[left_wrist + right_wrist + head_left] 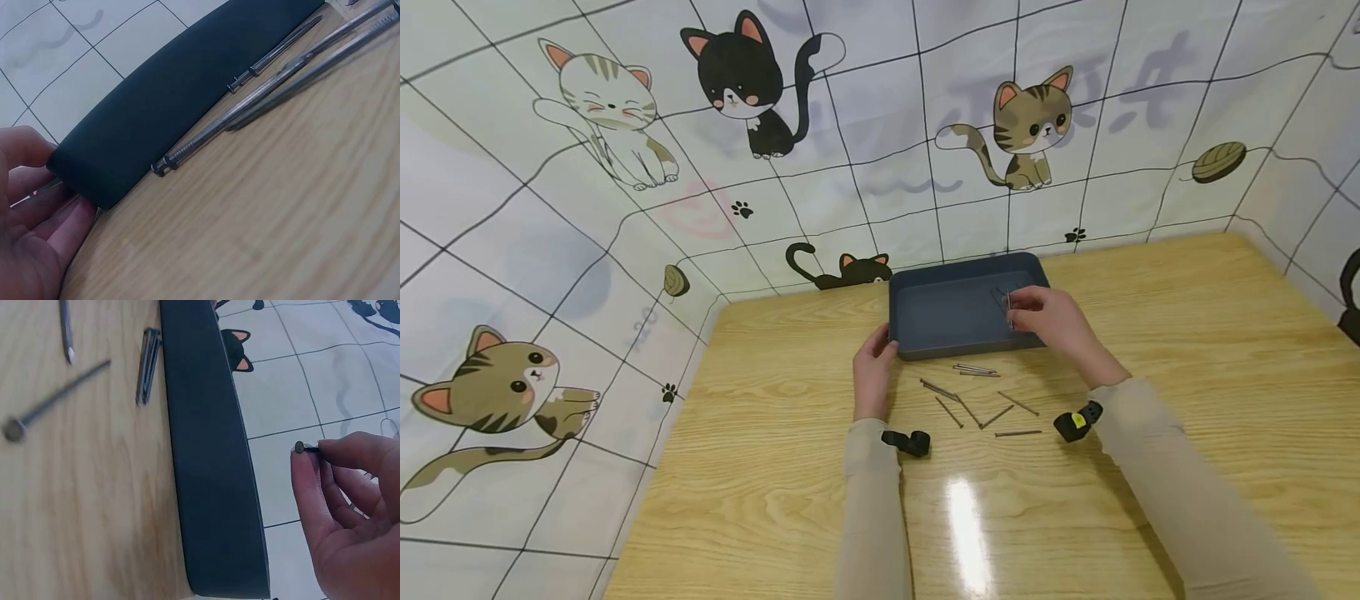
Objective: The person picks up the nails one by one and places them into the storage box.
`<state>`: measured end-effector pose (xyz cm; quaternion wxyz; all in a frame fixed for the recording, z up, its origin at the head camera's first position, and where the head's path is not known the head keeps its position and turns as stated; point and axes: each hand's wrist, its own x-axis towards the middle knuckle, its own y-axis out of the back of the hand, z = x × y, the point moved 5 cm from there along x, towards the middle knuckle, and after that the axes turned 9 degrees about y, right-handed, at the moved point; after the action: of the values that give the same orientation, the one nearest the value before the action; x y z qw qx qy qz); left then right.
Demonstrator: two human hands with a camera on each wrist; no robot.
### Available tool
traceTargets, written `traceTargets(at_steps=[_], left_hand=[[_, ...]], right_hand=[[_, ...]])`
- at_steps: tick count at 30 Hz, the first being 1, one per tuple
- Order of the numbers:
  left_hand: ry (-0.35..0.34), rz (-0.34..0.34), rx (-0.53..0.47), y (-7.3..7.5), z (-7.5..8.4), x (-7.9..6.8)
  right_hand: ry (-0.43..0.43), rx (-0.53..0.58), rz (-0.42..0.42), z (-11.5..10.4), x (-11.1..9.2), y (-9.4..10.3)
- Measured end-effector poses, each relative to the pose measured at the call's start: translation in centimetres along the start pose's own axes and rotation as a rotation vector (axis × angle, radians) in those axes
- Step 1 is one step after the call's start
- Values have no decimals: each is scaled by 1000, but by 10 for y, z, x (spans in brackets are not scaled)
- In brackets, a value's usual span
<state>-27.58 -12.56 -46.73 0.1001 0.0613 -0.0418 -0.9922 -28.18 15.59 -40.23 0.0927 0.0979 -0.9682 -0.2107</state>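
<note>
A dark blue tray [943,321] stands on the table against the back wall. My left hand [874,367] holds it at the front left corner; in the left wrist view, fingertips press on the tray's end wall [112,156]. Over the tray's right part, my right hand [1048,318] pinches a nail between thumb and fingers. The nail's round head [299,447] shows at the fingertips in the right wrist view. A few thin nails [997,298] lie inside the tray beside that hand. In front of the tray, several loose nails [940,390] are scattered over the wood.
The wooden table [760,467] meets a cloth wall [895,150] printed with cats and a grid, just behind the tray. A pair of nails [149,365] lies close along the tray's front wall. Each wrist wears a black strap camera [913,443].
</note>
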Motion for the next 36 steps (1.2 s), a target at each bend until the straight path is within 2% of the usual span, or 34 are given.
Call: traceTargets(at_steps=[4,6,15,19,22,25,36], left_hand=[[-7,-4,-5,0,1,-1],[5,-18,-12,-1,7,-5],[12,-6,-26,-2,0,0],[1,-10,-29,-1,1,1],[-3,-12,-29,-2,2,0],[8,-10,-23,-2,1,0],[5,-9,-24,0,0,0]], right_hand=[[-27,-25,-7,2,14,7],[-40,-55,-17,5,21,9],[-83,-175,-99,12,49,8],[-58,-308,-163,16,59,3],[-33,-427,-216,15,62,-1],[-32,-500,-259,15,63,-6],[-111,-561,-275,22,65,-19]])
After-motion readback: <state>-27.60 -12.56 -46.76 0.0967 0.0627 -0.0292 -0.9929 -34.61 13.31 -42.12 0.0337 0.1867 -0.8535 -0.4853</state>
